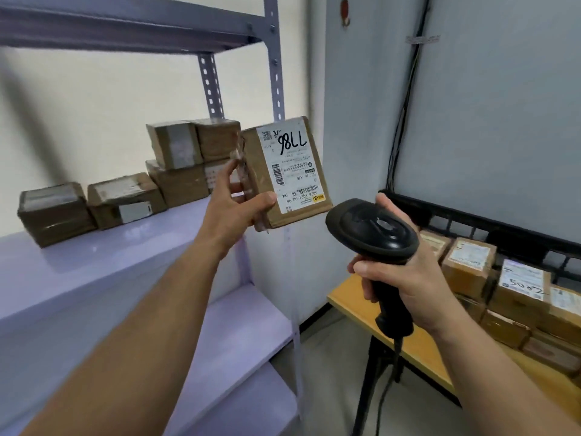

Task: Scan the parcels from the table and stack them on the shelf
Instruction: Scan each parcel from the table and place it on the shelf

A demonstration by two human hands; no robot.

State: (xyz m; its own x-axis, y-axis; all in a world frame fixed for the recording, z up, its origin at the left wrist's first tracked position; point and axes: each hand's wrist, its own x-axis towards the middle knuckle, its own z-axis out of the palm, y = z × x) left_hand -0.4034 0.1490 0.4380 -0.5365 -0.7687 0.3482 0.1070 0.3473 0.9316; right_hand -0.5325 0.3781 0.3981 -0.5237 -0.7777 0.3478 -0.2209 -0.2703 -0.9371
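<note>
My left hand grips a brown cardboard parcel by its lower left corner, raised beside the shelf's right post. Its white label with handwritten digits faces me. My right hand holds a black barcode scanner by the handle, its head just below and right of the parcel, apart from it. Several brown parcels are stacked on the pale shelf board. More parcels lie on the yellow table at the right.
The grey metal shelf frame has an upper board above and lower boards below. A black crate wall stands behind the table parcels. Cables run down the grey wall. The scanner's cord hangs past the table's black leg.
</note>
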